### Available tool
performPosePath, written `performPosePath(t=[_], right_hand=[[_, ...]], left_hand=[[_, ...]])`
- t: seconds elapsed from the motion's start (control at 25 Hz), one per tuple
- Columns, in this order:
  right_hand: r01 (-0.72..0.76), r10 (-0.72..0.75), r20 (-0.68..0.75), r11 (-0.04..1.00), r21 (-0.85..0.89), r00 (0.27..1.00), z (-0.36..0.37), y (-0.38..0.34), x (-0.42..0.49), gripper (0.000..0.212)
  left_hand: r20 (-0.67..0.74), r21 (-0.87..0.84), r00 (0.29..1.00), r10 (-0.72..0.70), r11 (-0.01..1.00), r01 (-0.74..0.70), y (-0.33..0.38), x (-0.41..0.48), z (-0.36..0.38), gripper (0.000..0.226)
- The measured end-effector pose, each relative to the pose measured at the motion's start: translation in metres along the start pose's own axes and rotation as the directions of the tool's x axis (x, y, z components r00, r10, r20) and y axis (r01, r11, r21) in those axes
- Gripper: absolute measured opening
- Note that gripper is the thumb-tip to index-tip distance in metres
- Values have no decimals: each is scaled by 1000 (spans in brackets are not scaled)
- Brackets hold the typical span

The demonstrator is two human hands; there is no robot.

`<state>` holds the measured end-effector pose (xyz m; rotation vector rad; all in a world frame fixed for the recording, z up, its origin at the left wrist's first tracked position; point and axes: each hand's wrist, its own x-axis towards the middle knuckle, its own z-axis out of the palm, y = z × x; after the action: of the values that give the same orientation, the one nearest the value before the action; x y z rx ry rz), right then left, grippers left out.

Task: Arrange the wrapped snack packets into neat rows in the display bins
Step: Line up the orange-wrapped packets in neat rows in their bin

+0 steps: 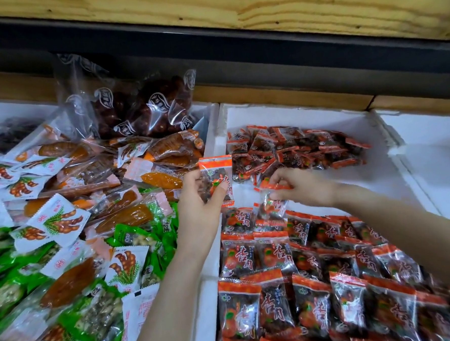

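My left hand [198, 198] holds an orange-topped snack packet [217, 178] upright above the white divider [212, 134] between two bins. My right hand [302, 185] pinches the orange top edge of a second packet [270, 203], which hangs just above the far end of the arranged rows. Those rows of matching packets [317, 283] fill the near half of the white foam bin [294, 116]. A loose heap of the same packets [293, 146] lies at the bin's far end.
The left bin holds mixed packets: white tamarind ones [56, 223], orange dried fruit [124, 216], green ones [133, 236], and a clear bag of dark red fruit [141, 112]. A further white bin [433, 152] stands at the right. A wooden shelf [314, 4] overhangs the bins.
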<state>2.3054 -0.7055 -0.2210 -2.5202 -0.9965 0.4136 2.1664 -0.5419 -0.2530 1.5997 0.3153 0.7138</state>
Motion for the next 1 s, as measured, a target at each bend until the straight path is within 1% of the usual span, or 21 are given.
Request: performPosePath(t=[0.08,0.12,0.24,0.28,0.36,0.4,0.44,0.48,0.52,0.56,0.6,0.64,0.68,0.72,0.76,0.8,0.84,0.88,0.92,1.0], right_hand=[[26,-26,55,1000,10,998,14,2,2,3],[21,-21,47,1000,10,999,20,3,3,5],[-35,38,-67,998,48,997,27,3,2,3],[-38,42,-80,998,49,996,28,4,1,3],[-25,26,-69,1000,18,997,29,6,-4,8],[-3,4,-103,1000,7,995,30,5,-6,12],[24,-20,-181,1000,19,983,30,2,-9,15],[51,-24,-274,994,94,961,27,-5,-15,18],[93,-8,-343,968,233,939,24,-14,-20,20],[146,9,-364,906,397,931,20,-24,-28,23],[192,8,-352,827,528,936,15,-33,-35,27],[215,-14,-326,780,588,945,12,-41,-43,32],[221,-50,-297,785,579,954,10,-43,-49,32],[212,-73,-265,814,541,961,9,-44,-54,26],[194,-74,-254,850,490,964,7,-42,-56,17],[175,-54,-269,878,446,961,4,-36,-57,8],[162,-29,-309,897,411,951,0,-26,-57,3],[136,6,-351,916,378,936,-5,-14,-57,5],[96,33,-374,942,323,927,-9,-2,-57,7],[-2,53,-339,989,150,939,-11,18,-55,8]], left_hand=[[-1,12,1000,12,1000,-12,0,1,1,27],[3,10,1000,15,1000,-15,0,1,1,28],[16,8,1000,20,1000,-21,0,0,1,27],[26,1,999,22,1000,-22,1,-1,1,26],[80,-68,997,0,998,6,5,-3,1,23],[127,-131,992,-27,990,44,9,-4,1,23],[181,-181,982,-49,980,83,11,-5,1,23],[234,-200,970,-58,974,106,13,-7,1,24],[284,-189,957,-58,975,115,13,-8,2,27],[329,-166,943,-57,979,117,13,-10,3,30],[359,-134,931,-66,983,122,12,-11,5,33],[377,-101,922,-84,986,131,12,-13,8,36],[393,-72,914,-96,988,135,12,-15,11,37],[407,-34,908,-100,992,124,11,-17,14,36],[418,22,904,-87,996,86,10,-20,18,34],[428,115,902,-63,993,15,10,-23,21,31],[451,229,892,-31,970,-82,8,-26,23,31],[498,335,867,0,922,-192,7,-29,25,34],[562,423,827,13,855,-301,4,-31,27,40],[679,546,733,-41,696,-467,-2,-33,29,48]])
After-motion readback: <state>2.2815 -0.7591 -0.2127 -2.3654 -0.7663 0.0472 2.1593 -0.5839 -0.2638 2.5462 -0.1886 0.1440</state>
